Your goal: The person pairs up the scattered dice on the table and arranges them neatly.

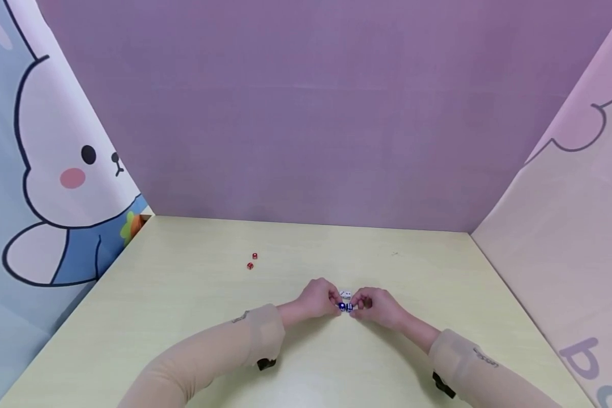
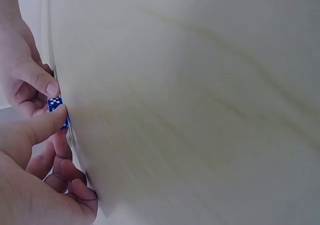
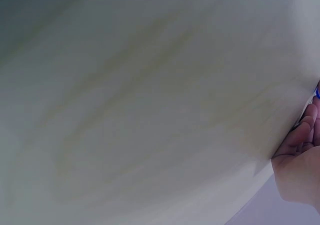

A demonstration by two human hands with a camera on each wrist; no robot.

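Observation:
Two blue dice with white pips sit side by side on the table, between the fingertips of both hands. My left hand [image 1: 318, 297] pinches the left blue die [image 1: 342, 306] between thumb and fingers. From the other side my right hand [image 1: 379, 306] grips the right blue die [image 1: 349, 307]. White dice [image 1: 345, 294] stand right behind the blue pair. In the left wrist view my left thumb [image 2: 47, 125] partly covers the blue dice. Only a sliver of blue shows beside my right hand [image 3: 300, 140] at the edge of the right wrist view.
Two red dice lie farther back on the left, one red die [image 1: 255, 256] slightly behind the other red die [image 1: 250, 266]. The pale wooden table [image 1: 183, 317] meets a purple backdrop [image 1: 306, 113] at the back. Printed cloth panels flank both sides.

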